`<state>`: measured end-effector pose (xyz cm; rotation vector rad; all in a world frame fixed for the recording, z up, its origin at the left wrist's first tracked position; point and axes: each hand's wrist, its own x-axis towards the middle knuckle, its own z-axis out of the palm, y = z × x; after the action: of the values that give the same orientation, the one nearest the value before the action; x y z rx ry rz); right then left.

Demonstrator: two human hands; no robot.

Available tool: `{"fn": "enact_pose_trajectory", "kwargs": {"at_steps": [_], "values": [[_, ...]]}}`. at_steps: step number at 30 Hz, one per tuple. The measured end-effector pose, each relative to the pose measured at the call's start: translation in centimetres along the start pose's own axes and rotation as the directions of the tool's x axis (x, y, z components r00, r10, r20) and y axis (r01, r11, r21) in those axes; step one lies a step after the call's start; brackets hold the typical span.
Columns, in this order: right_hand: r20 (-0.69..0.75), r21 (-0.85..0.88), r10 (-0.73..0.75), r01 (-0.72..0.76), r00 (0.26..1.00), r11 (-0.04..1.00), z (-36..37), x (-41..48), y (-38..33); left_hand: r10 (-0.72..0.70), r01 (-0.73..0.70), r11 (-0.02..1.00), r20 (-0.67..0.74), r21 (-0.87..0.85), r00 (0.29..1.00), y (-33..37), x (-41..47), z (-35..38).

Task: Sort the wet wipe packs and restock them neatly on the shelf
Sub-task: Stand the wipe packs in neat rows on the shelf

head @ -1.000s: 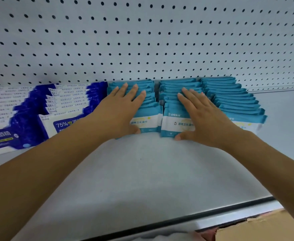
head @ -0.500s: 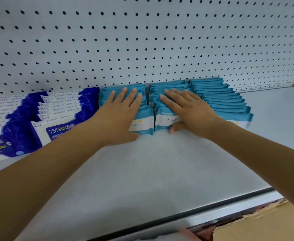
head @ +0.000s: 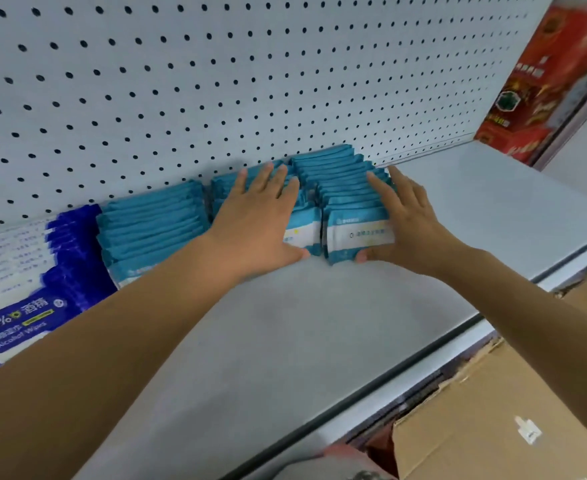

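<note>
Slippage risk on the shelf

Far left, dark blue alcohol packs are left untouched, just beside the left teal row. The middle teal row is pressed under the left hand, fingers straight and flat. The right teal row is braced by the right hand, likewise flat, thumb at the near pack. If pressure is applied unevenly, the slick leaning packs could be fanned out or slid toward the near edge.

red box blurred, cut by right edge; dark-blue packs cut by left edge.
</note>
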<state>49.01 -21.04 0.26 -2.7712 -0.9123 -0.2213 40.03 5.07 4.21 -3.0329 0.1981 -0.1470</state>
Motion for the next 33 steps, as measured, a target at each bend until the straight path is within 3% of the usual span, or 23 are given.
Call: {"fn": "enact_pose_trajectory", "kwargs": {"at_steps": [2,9,12,14,16,19,21,25,33], "values": [[0.015,0.135,0.046,-0.047,0.999,0.990,0.4,0.6,0.2,0.032,-0.032,0.999,-0.030,-0.004,0.999,1.4,0.9,0.0],[-0.101,0.305,-0.096,0.122,0.990,0.944,1.8,2.2,1.5,0.094,-0.095,0.995,-0.031,-0.009,0.995,3.9,3.9,0.8],[-0.127,0.499,-0.037,0.096,0.991,0.862,1.6,1.9,2.4,0.106,-0.109,0.993,-0.046,-0.052,0.993,4.0,4.4,1.1],[-0.059,0.691,0.120,-0.046,0.991,0.722,0.7,1.8,2.4,0.103,-0.106,0.993,-0.050,-0.061,0.993,3.9,4.5,1.2],[0.102,0.839,0.272,-0.230,0.957,0.493,0.0,2.8,2.0,0.096,-0.098,0.993,-0.039,-0.064,0.995,4.0,4.8,1.1],[0.295,0.931,0.297,-0.344,0.908,0.125,-0.4,5.7,1.8,0.076,-0.078,0.995,-0.032,-0.055,0.997,4.5,5.5,0.8],[0.363,0.926,0.266,-0.378,0.893,0.004,-0.6,7.4,1.9,0.052,-0.052,0.998,0.004,-0.041,0.999,5.0,6.1,0.6],[0.411,0.906,0.222,-0.423,0.884,0.008,-0.4,9.4,2.3,0.011,-0.010,1.000,0.077,-0.009,0.997,5.7,7.3,0.5],[0.403,0.915,0.104,-0.397,0.909,-0.077,0.0,10.0,0.0,0.004,-0.001,1.000,0.090,-0.026,0.996,4.3,6.4,0.7]]}}
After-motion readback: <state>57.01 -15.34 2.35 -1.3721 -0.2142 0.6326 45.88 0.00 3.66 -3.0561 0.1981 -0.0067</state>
